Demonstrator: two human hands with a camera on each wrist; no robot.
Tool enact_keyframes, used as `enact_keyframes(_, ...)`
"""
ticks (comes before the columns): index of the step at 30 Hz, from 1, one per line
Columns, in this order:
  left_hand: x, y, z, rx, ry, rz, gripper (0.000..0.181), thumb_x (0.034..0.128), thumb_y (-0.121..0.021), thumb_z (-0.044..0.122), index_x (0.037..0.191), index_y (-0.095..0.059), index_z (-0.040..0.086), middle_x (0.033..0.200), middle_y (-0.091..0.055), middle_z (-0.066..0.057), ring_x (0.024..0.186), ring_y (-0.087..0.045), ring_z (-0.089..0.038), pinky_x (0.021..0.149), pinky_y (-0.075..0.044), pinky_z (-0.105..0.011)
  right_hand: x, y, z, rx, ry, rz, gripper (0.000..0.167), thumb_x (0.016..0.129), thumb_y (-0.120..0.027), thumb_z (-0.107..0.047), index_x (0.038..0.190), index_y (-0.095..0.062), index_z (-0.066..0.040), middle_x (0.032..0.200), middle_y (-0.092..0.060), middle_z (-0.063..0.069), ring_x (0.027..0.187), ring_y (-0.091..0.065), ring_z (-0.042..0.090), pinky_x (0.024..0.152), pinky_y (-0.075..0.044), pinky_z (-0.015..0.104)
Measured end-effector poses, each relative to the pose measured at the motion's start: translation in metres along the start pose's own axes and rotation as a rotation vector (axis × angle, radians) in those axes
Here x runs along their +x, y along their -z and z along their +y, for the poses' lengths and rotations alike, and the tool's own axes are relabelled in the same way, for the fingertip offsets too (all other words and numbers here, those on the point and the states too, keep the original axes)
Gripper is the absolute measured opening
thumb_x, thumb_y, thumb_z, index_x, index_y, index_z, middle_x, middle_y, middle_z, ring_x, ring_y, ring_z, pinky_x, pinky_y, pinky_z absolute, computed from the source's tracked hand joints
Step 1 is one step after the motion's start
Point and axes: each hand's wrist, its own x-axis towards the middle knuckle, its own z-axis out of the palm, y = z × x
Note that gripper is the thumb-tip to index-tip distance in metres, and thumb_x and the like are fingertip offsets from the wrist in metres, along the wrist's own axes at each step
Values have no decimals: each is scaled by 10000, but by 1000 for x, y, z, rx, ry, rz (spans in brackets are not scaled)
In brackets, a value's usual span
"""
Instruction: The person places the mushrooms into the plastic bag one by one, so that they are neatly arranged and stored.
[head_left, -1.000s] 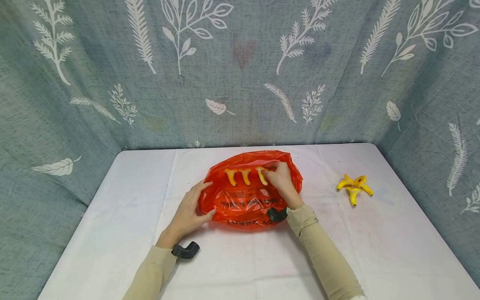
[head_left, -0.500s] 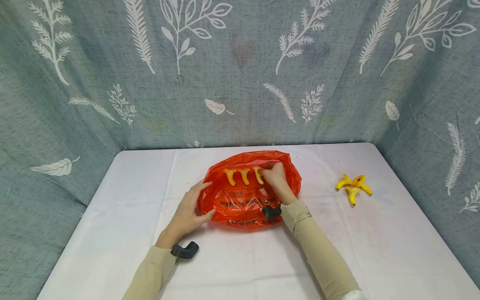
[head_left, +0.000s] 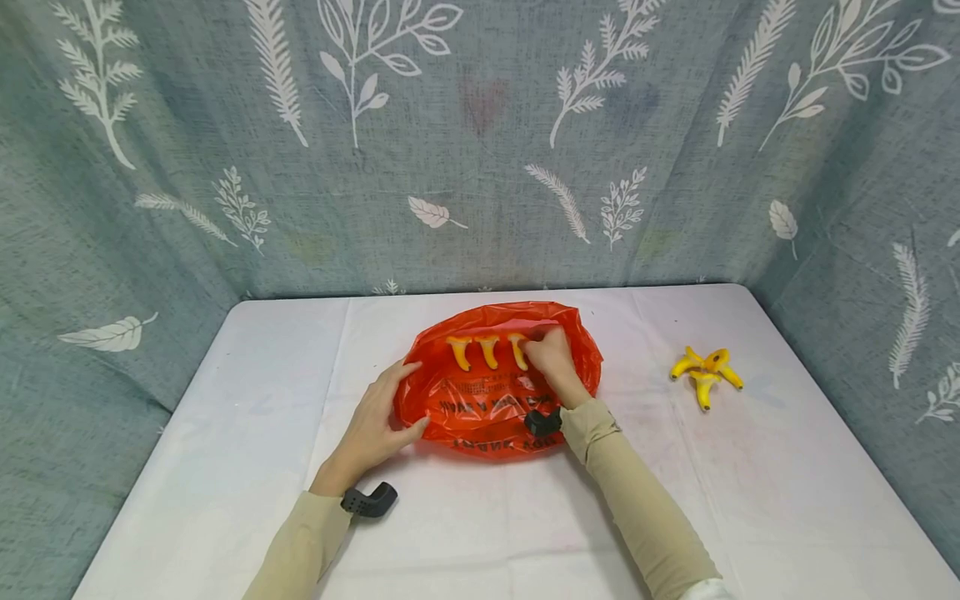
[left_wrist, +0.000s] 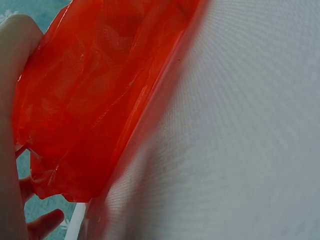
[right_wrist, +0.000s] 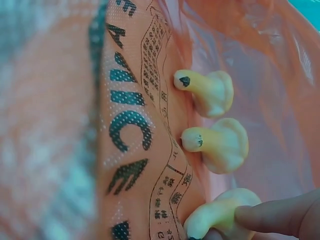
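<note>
Yellow banana-shaped piece point(right_wrist: 220, 212) sits inside the red plastic bag point(head_left: 517, 427), at the right end of a row with 2 similar pieces point(head_left: 488, 353). Right hand point(head_left: 553, 358) pinches it — the lower digit appears mostly hidden. Left hand point(head_left: 371, 429), spread wide, touches the bag's left rim. White-covered table point(head_left: 225, 467) bears a yellow cluster point(head_left: 705, 385) further right — leaf-print curtain point(head_left: 480, 167) behind.

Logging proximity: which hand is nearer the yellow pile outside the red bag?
Right. The right hand is inside the bag, left of the yellow pile; the left hand is farther left, at the bag's edge.
</note>
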Motion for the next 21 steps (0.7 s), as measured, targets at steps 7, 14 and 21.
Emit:
enact_keyframes(7, 0, 1, 1, -7, 8, -2, 773, 779, -747, 288, 1463, -424, 129, 1528, -407, -93, 1377, -395, -294, 1045, -364, -532, 1, 3, 2, -40, 22, 7, 199, 844, -666, -38, 1010, -683, 69, 921, -630, 117, 800, -502, 244, 683, -434, 296)
enact_keyframes(14, 0, 0, 1, -8, 10, 0, 776, 775, -752, 279, 1466, -425, 145, 1527, -409, -80, 1369, -402, -287, 1049, -364, -544, 4, 1, 1, -94, 65, -13, 208, 855, -697, -62, 1022, -727, 57, 929, -674, 152, 816, -541, 266, 706, -482, 328)
enact_keyframes(21, 0, -1, -1, -3, 2, 0, 778, 776, -751, 277, 1468, -421, 148, 1524, -411, -91, 1371, -400, -296, 1042, -363, -542, 5, 0, 1, -153, 94, -33, 207, 860, -715, -96, 1012, -740, 42, 933, -696, 149, 821, -572, 273, 722, -511, 345)
